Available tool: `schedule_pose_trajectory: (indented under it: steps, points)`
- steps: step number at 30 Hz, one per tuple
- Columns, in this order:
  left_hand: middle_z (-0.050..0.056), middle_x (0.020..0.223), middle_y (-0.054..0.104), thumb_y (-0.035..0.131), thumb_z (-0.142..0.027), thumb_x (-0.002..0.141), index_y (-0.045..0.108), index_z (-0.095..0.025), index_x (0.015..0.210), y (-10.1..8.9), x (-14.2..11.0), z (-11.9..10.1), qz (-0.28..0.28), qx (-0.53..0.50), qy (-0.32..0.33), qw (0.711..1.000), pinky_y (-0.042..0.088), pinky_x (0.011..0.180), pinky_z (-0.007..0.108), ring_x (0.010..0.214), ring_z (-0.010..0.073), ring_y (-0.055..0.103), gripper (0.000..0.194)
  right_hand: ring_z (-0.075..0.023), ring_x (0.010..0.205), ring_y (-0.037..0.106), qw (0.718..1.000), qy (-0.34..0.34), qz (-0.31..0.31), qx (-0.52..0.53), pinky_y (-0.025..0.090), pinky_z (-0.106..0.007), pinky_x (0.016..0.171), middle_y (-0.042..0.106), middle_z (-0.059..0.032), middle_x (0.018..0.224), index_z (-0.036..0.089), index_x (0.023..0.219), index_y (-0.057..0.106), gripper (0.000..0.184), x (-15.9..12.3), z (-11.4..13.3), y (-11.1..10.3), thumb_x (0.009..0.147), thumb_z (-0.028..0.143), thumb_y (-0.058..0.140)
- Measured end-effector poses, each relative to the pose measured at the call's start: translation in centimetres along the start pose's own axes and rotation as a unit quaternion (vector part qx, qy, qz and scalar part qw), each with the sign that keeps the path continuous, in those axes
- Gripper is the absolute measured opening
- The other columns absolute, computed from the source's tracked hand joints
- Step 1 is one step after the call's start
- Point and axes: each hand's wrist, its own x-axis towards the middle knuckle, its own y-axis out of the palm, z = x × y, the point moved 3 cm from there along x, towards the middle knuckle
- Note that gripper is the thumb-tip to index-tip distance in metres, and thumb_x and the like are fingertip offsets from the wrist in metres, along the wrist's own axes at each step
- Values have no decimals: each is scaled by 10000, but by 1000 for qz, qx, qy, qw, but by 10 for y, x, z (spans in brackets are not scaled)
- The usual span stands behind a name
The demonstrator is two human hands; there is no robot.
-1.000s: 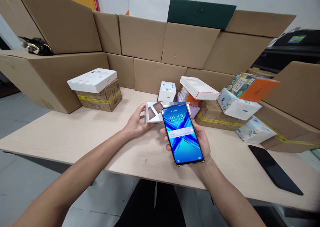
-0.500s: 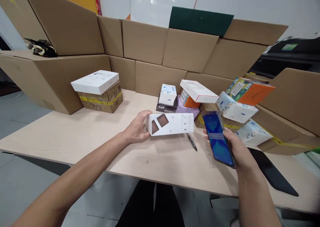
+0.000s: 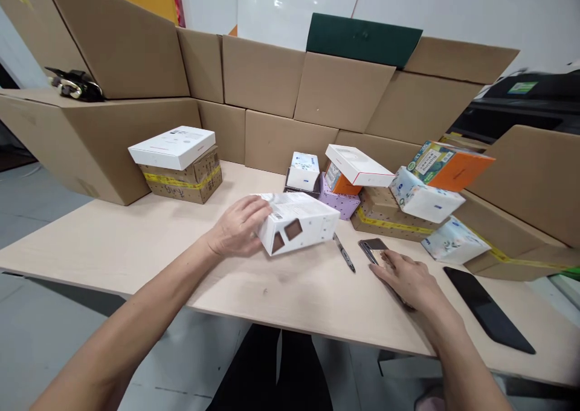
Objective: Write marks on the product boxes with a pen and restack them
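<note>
My left hand (image 3: 239, 226) grips the left end of a white cardboard box (image 3: 312, 223), which is tilted a little above the table, with two brown cutouts on its near side. A smartphone (image 3: 374, 248) lies screen down on the table at the right, its camera strip showing. My right hand (image 3: 403, 277) covers most of its back, with the fingers closed over its sides. Between the box and the smartphone lies a pen (image 3: 345, 254). Right of my right hand is a flat black slab (image 3: 489, 309), perhaps a tablet.
Tissue packs (image 3: 428, 194), an orange box (image 3: 466, 164) and a purple box (image 3: 339, 200) are stacked at the back right. A white box (image 3: 174, 147) sits on a taped carton (image 3: 185, 181) at the left. Cardboard walls (image 3: 272, 139) line the table's (image 3: 154, 242) back.
My right hand has lowered the smartphone to the table and turned it screen down. The box in my left hand has tipped, so its top face now shows.
</note>
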Motion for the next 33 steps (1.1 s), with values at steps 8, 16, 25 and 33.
schedule_pose_trajectory:
  steps: [8, 16, 25, 33]
  points:
    - [133, 1318, 557, 678, -295, 636, 504, -254, 1310, -30, -10, 46, 23, 193, -240, 951, 367, 1025, 593, 1218, 414, 467, 696, -339, 1113, 597, 996, -84, -38, 1, 436, -394, 880, 661, -169, 1177, 164, 1249, 601, 506, 1, 59, -37, 960, 514, 377]
    - [195, 1322, 549, 520, -138, 802, 556, -221, 1315, 35, -9, 61, 152, 216, -254, 931, 282, 1019, 665, 1222, 419, 452, 521, -275, 913, 647, 992, -127, -11, 21, 393, -328, 739, 651, -138, 1017, 172, 1037, 630, 413, 9, 112, -20, 978, 500, 386]
    - [112, 1437, 424, 660, -299, 805, 530, -259, 1320, -23, 31, 63, -11, 242, -322, 915, 152, 1169, 607, 1422, 388, 261, 533, -255, 942, 624, 983, -163, -26, 84, 415, -331, 804, 578, -90, 1029, 208, 1102, 611, 363, 9, 97, 1, 976, 478, 404]
    - [150, 1488, 200, 870, -428, 621, 395, -200, 1422, -104, -14, 105, -196, 199, -599, 751, 187, 1175, 591, 1408, 394, 246, 959, -256, 948, 622, 984, -154, -19, 84, 423, -335, 805, 573, -89, 1031, 208, 1106, 609, 370, 11, 100, 1, 968, 489, 411]
